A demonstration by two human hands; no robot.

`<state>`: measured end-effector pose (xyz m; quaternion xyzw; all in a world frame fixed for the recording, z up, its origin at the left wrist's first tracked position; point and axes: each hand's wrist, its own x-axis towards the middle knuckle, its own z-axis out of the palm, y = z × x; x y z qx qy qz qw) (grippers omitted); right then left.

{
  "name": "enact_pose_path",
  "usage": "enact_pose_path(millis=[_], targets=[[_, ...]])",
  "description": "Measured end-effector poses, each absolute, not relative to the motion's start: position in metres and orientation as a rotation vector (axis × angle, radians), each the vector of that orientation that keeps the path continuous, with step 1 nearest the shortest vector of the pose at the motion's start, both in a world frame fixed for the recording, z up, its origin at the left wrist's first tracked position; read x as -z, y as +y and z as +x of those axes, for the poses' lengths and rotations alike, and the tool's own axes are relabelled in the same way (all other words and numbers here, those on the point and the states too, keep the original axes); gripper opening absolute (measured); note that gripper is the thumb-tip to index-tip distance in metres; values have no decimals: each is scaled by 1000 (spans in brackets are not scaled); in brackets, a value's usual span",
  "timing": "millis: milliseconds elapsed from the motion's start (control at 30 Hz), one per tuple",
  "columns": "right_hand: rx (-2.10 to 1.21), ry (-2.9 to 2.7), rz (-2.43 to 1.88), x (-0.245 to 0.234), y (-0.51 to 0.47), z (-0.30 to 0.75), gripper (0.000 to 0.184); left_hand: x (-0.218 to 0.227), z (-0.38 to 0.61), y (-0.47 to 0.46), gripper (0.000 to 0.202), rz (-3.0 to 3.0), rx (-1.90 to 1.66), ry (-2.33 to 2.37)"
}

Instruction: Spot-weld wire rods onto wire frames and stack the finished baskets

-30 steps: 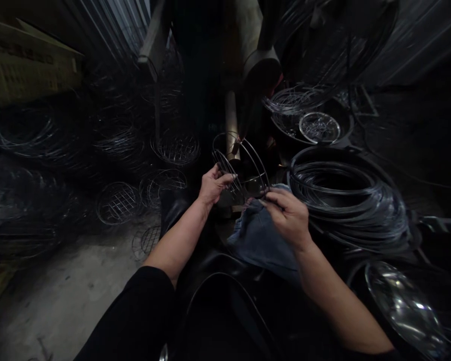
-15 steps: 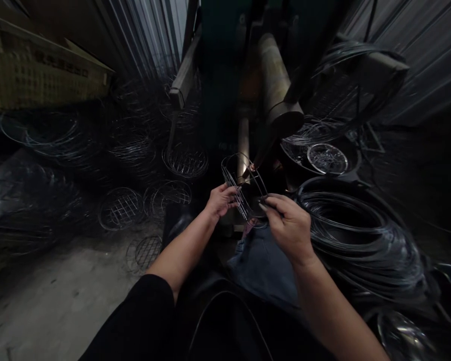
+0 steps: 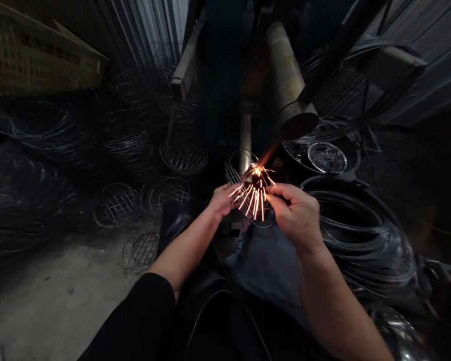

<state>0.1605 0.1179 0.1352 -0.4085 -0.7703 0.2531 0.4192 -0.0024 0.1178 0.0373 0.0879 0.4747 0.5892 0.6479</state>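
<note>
A round wire rack (image 3: 237, 168) of thin steel rods is held up at the tip of a welding machine's electrode (image 3: 267, 153). Orange sparks (image 3: 253, 193) spray down from the contact point between my hands. My left hand (image 3: 221, 199) pinches the rack's left side, fingers closed on the wires. Gripping its right rim, my right hand (image 3: 295, 213) is also closed. A blue cloth (image 3: 265, 260) lies over my lap under the hands.
Finished round wire racks (image 3: 116, 204) lie heaped on the floor at left. Coiled wire rings (image 3: 361, 235) are stacked at right, with a metal bowl (image 3: 325, 156) behind them. The welder's cylinder (image 3: 287, 80) hangs above. Corrugated metal walls stand behind.
Sparks have burst out at the electrode where the rack touches it. Both hands drew closer together around the rack. The view tilted slightly.
</note>
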Motion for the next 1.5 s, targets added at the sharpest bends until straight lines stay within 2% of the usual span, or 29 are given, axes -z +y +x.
enact_pose_path(millis=[67, 167, 233, 367, 600, 800, 967, 1133, 1300, 1500], targets=[[-709, -1852, -1048, -133, 112, 168, 9, -37, -1, 116, 39, 197, -1357, 1087], [-831, -1734, -1185, -125, 102, 183, 35, -39, -2, 113, 39, 202, -1368, 1128], [-896, -1733, -1237, -120, 98, 189, 42, -42, -3, 111, 36, 218, -1356, 1149], [-842, -1788, -1205, -123, 96, 181, 26, -48, -5, 110, 30, 193, -1316, 1147], [-941, -1777, -1123, -136, 111, 158, 19, -51, -14, 116, 35, 115, -1225, 1166], [-1453, -1579, -1126, -137, 135, 151, 34, -51, -12, 122, 41, 60, -1172, 1140], [-1586, -1479, -1063, -130, 141, 157, 45, -48, -13, 123, 38, 89, -1257, 1157], [-1749, -1477, -1035, -116, 133, 174, 37, -43, -15, 117, 40, 167, -1389, 1090], [-1731, -1369, -1042, -112, 130, 175, 34, -41, -14, 118, 38, 186, -1406, 1072], [-1616, -1265, -1112, -138, 137, 151, 40, -45, -11, 125, 41, 120, -1287, 1131]])
